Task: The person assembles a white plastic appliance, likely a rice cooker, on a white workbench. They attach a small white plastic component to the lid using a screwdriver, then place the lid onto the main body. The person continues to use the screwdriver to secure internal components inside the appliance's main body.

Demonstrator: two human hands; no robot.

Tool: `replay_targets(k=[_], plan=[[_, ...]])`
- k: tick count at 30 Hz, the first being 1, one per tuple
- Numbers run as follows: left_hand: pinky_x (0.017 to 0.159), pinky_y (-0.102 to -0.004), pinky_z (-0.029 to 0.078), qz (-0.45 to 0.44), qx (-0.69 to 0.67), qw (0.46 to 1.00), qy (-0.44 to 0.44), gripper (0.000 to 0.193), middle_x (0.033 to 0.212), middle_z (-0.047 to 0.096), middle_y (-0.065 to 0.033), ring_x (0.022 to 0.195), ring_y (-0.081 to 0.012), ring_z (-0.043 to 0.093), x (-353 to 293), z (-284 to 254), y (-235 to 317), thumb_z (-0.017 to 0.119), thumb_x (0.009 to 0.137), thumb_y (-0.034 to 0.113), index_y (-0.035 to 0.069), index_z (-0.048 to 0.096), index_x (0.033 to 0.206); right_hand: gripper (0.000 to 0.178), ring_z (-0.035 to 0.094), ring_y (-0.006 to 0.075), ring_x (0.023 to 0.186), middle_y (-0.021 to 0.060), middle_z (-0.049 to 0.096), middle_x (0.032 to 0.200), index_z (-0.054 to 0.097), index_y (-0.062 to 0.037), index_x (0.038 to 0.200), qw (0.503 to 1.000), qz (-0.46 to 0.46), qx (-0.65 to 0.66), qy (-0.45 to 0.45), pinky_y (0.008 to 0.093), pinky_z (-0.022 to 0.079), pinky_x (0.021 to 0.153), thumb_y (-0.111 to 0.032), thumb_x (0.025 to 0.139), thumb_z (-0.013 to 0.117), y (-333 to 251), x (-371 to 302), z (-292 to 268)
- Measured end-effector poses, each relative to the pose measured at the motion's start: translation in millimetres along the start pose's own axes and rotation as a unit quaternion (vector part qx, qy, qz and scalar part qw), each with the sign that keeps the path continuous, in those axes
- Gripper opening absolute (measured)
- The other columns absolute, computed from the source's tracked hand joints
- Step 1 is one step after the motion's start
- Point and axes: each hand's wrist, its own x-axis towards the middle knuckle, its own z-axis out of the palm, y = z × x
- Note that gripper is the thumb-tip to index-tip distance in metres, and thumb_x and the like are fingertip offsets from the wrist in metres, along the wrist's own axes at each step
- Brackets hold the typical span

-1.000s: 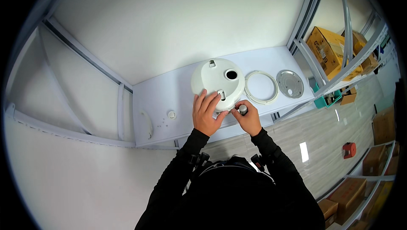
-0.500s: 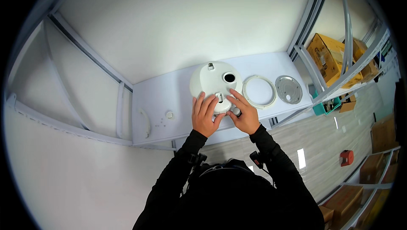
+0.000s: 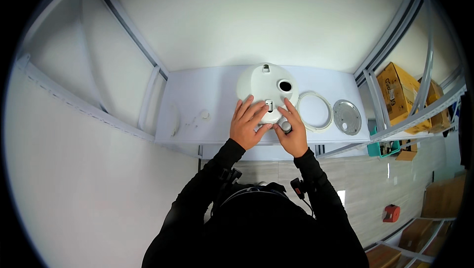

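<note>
A white, rounded appliance housing (image 3: 256, 82) rests on the table before me, with a dark round hole and a slot at its far edge. On its near side is a smaller white bulge with a slot (image 3: 269, 117); I cannot tell whether that is a separate piece. My left hand (image 3: 247, 122) grips this near side from the left, fingers on top and thumb along the edge. From the right, my right hand (image 3: 294, 132) holds the same side, thumb nearly meeting the left one. A round silver-grey knob (image 3: 286, 126) shows between its thumb and index finger.
Right of the housing lie a white ring (image 3: 329, 121) and a round metal plate (image 3: 347, 117). Leftward are a curved white strip (image 3: 175, 120), a small white cap (image 3: 205, 115) and several tiny parts (image 3: 190, 124). Metal frame posts (image 3: 129, 28) flank the white table (image 3: 217, 80).
The whole view has shifted, so the table and housing appear farther right. Both hands stay on the housing's near side, their fingers moved only slightly.
</note>
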Motion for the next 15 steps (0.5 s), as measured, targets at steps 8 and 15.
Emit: replay_targets(k=[8, 15], plan=[[0.121, -0.059, 0.03, -0.012, -0.055, 0.998, 0.013, 0.042, 0.145, 0.061, -0.008, 0.147, -0.0352, 0.043, -1, -13, 1, 0.072, 0.095, 0.031, 0.009, 0.07, 0.131, 0.052, 0.053, 0.0403, 0.14, 0.0225, 0.049, 0.157, 0.067, -0.0046, 0.131, 1.0, 0.014, 0.01, 0.013, 0.0444, 0.047, 0.111, 0.001, 0.08, 0.078, -3, 5, 6], [0.086, -0.041, 0.051, -0.147, -0.063, 0.983, 0.094, 0.024, 0.109, 0.065, -0.0109, 0.098, -0.0303, 0.063, -37, -40, -39, 0.073, 0.092, 0.017, 0.006, 0.07, 0.113, 0.031, 0.064, 0.0325, 0.11, 0.0152, 0.066, 0.122, 0.066, -0.0027, 0.114, 0.998, 0.049, 0.017, 0.041, 0.0387, 0.05, 0.095, 0.002, 0.085, 0.075, -36, 11, 0]])
